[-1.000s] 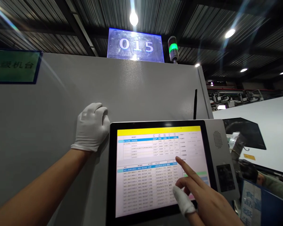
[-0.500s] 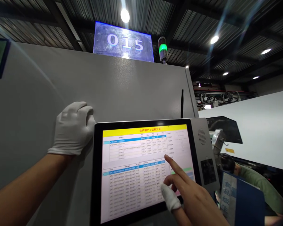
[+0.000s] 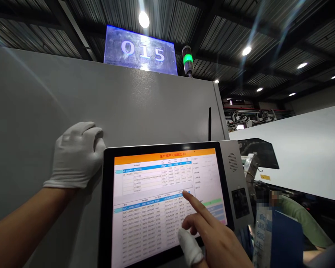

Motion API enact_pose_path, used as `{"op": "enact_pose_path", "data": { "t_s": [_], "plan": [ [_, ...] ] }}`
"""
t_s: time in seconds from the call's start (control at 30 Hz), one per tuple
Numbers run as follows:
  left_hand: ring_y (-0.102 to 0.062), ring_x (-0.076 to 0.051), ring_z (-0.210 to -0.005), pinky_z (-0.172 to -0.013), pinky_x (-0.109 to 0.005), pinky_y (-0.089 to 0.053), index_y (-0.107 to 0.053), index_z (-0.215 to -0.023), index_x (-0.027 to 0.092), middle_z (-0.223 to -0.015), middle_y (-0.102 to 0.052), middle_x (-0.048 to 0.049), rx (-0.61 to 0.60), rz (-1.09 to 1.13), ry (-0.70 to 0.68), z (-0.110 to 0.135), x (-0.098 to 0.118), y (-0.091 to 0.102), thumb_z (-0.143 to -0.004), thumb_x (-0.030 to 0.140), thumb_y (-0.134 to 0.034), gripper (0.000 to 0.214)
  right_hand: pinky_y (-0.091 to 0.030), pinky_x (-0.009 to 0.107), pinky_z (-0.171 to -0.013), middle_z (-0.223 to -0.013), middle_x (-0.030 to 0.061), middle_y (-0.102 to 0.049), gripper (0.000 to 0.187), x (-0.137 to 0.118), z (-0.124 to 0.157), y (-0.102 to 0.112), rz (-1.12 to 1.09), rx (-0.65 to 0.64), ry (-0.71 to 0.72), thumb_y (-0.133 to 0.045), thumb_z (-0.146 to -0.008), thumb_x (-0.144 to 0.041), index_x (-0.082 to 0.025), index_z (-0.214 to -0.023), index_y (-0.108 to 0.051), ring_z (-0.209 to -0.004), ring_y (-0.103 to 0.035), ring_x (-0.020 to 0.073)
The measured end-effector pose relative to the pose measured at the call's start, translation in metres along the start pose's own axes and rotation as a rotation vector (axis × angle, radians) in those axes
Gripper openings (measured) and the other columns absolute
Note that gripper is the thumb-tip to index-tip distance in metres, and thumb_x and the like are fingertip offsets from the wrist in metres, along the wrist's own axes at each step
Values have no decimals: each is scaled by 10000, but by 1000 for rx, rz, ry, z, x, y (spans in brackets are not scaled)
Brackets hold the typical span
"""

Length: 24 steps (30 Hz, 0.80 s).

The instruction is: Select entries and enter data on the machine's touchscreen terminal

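Observation:
A touchscreen terminal (image 3: pixel 231 178) with a black-framed display (image 3: pixel 145 223) stands in front of me, showing tables under an orange header. My right hand (image 3: pixel 214 236) is over the lower right of the display, index finger stretched out at the rows and the other fingers loosely bent, nothing held. A white cover sits on its thumb. In a white glove, my left hand (image 3: pixel 76 154) is curled closed beside the terminal's upper left corner, against the grey cabinet (image 3: pixel 145 100). Its fingertips are hidden, so what it may grip does not show.
On top of the cabinet stand a lit sign (image 3: pixel 141 50) reading 015 and a signal lamp (image 3: pixel 188 59) glowing green. A black antenna (image 3: pixel 210 124) rises behind the terminal. At the lower right, a person (image 3: pixel 307 219) leans behind a blue board (image 3: pixel 286 238).
The header bar has turned from yellow to orange. My right index finger has moved down and left on the display. The view has shifted slightly right; my left hand keeps its place beside the terminal.

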<state>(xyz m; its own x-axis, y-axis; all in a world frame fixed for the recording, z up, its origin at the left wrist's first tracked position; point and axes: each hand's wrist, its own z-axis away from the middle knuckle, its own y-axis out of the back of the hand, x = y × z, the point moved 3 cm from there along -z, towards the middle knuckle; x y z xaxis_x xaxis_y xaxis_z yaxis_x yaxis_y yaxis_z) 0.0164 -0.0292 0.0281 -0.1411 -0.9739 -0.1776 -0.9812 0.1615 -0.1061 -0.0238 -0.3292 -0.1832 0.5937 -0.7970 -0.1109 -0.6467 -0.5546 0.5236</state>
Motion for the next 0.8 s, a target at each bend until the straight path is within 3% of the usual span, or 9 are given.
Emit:
{"op": "enact_pose_path", "data": {
  "t_s": [0.1,0.33,0.5,0.8],
  "plan": [
    [-539,-335,-1272,-1088,-473,-413,-601,-1144,229,-1319,-595,-91,20,-98,-19,0,0,0,-959,335,-460,256,-621,373,-638,-1584,60,-389,198,0,-2,0,-2,36,-25,-453,-829,-180,-262,-936,-599,-799,-752,216],
    [-539,-329,-1272,-1096,-466,-408,-606,-1153,224,-1316,-598,-93,16,-100,-26,0,-1,0,-949,329,-456,275,-574,280,-615,-1594,85,-376,338,7,1,-7,-114,-1,59,-498,-705,-78,-250,-984,-582,-731,-724,144],
    [-542,-334,-1276,-1099,-473,-412,-609,-1157,223,-1338,-591,-96,37,-100,-31,0,-1,0,-954,337,-456,278,-559,290,-599,-1579,74,-409,259,2,1,-4,-111,57,44,-468,-803,-92,-258,-975,-569,-703,-711,134],
    [-551,-333,-1262,-1083,-478,-426,-604,-1150,220,-1320,-602,-91,22,-126,-42,-1,-2,0,-952,327,-468,263,-565,300,-597,-1582,35,-408,257,1,3,-6,-116,56,13,-447,-854,-80,-276,-968,-567,-690,-706,129]
  ]
}}
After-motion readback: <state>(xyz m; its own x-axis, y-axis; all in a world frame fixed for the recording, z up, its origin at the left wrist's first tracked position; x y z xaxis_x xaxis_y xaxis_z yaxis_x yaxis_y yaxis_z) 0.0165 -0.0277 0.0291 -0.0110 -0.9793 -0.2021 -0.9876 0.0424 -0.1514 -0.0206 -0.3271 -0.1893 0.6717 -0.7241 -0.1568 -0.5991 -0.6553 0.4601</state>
